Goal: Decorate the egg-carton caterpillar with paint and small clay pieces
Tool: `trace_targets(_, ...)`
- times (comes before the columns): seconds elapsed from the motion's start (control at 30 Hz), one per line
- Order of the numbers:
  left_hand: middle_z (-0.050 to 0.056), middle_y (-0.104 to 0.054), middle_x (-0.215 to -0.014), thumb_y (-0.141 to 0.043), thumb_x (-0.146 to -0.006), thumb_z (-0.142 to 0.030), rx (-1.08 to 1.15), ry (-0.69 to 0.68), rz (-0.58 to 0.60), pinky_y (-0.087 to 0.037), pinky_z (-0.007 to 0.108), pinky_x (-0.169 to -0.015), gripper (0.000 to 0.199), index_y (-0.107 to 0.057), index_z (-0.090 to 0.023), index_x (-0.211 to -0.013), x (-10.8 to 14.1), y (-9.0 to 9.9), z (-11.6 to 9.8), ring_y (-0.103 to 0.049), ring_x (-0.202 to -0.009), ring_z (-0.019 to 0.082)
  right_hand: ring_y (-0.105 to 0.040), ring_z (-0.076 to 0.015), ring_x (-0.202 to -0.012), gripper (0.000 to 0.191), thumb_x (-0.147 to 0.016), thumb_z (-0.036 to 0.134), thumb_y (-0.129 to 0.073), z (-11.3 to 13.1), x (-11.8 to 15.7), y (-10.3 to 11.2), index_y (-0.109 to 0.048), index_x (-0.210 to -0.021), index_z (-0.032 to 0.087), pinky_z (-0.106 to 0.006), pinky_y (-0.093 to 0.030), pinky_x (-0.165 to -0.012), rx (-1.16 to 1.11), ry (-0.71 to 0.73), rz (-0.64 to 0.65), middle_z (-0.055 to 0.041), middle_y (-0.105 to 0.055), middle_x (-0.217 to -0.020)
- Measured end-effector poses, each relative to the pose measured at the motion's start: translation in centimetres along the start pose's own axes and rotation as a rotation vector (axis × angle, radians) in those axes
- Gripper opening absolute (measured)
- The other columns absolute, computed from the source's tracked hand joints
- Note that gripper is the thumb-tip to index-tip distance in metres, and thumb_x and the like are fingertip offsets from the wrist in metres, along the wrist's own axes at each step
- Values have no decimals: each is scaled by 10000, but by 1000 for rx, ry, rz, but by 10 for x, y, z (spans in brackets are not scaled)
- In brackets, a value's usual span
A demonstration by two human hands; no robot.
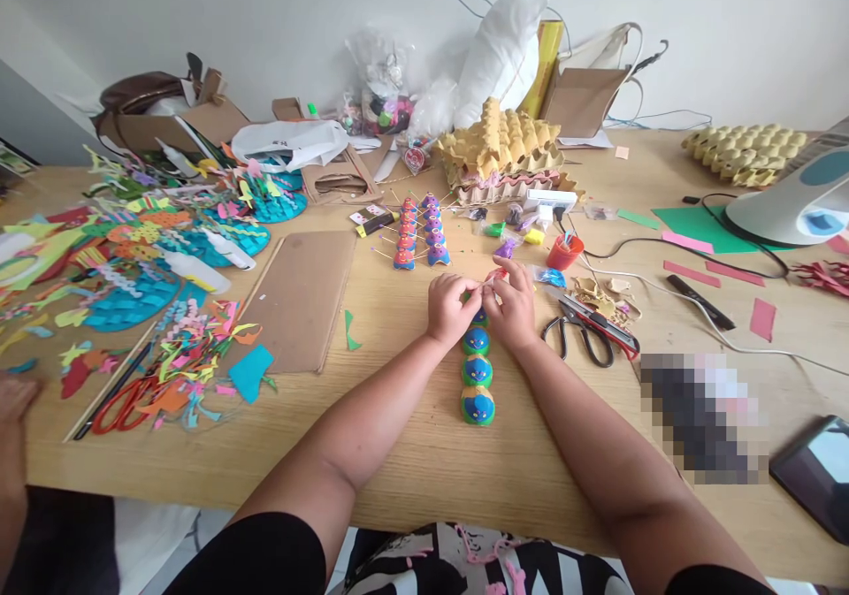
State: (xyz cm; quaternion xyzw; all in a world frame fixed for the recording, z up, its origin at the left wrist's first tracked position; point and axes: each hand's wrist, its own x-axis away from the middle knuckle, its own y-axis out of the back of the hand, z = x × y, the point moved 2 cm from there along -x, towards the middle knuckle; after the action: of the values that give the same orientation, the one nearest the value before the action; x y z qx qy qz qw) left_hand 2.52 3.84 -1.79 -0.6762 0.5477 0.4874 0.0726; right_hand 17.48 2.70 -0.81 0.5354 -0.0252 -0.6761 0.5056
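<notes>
**Two bare hands meet over the far end of a row of painted cups.**

I see the left hand [455, 310] and right hand [514, 308] with their fingertips drawn together, clamped on a small red and pale item [496, 277], its details too small for me to make out. The row of blue and green cups [478, 370] lies on the wooden worktop [411, 462], running from beneath this grip toward the person. The nearer cups show fully; the hands partly cover the far end.

Black-handled scissors [587, 343] and a red cutter [607, 323] lie to the right of the right hand. Pixelation masks a patch at right. The right edge crops a white appliance [796, 197] and a dark phone [815, 476]; the left edge crops another person's hand [14, 398]. Faint print on a white plastic bag [292, 142] and a round label [415, 160] is too small to read.
</notes>
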Motion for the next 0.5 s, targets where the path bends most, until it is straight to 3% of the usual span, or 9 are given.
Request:
trace_targets(0.13,33,-746,-809,-675,-958,-251,32,4,-22,-492,385,-820,154,-658,-233,-806,1,-2,2,-671,-822,211,-659,-293,-1211,252,-997,285,-543,-1,0,0,-693,-810,209,-492,-542,-1051,-15,20,-7,-159,-678,-1413)
trace_targets(0.3,23,-728,-788,-674,-954,-269,141,189,-114,-522,348,-795,165,-634,-224,-801,0,-2,14,-683,-783,190,-637,-304,-1286,188,-977,241,-572,9,5,-5,-705,-848,217,-506,-553,-1062,22,155,-19,-143,-686,-1393)
trace_targets(0.5,49,-764,-896,-634,-991,-308,124,83,-99,-533,362,-885,125,-690,-221,-919,-3,1,8,-700,-897,199,-452,-343,-1517,108,-955,203,-607,7,7,-5,-691,-890,225,-610,-434,-1218,-16,101,-114,-128,-604,-1506)
